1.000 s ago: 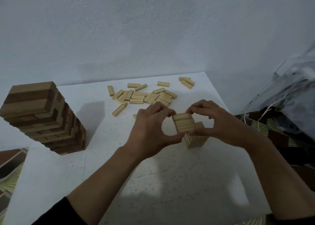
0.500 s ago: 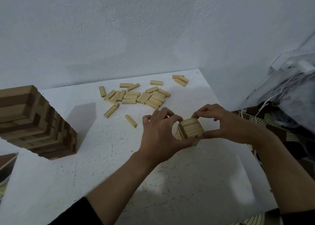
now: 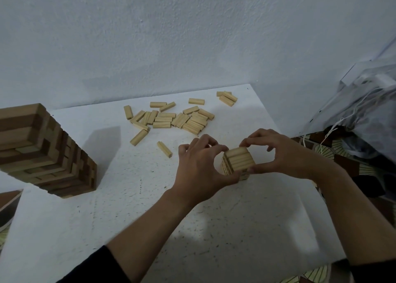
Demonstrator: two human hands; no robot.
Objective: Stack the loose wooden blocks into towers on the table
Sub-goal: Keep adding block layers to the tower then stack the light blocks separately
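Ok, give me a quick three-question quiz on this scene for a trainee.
1. True or false: the left hand and right hand both hold the small tower.
2. The tall tower stands: A) left of the hands, B) right of them, C) on the floor.
3. Fill in: the loose blocks lie between the hands and the ____.
Key: 1 true; 2 A; 3 wall.
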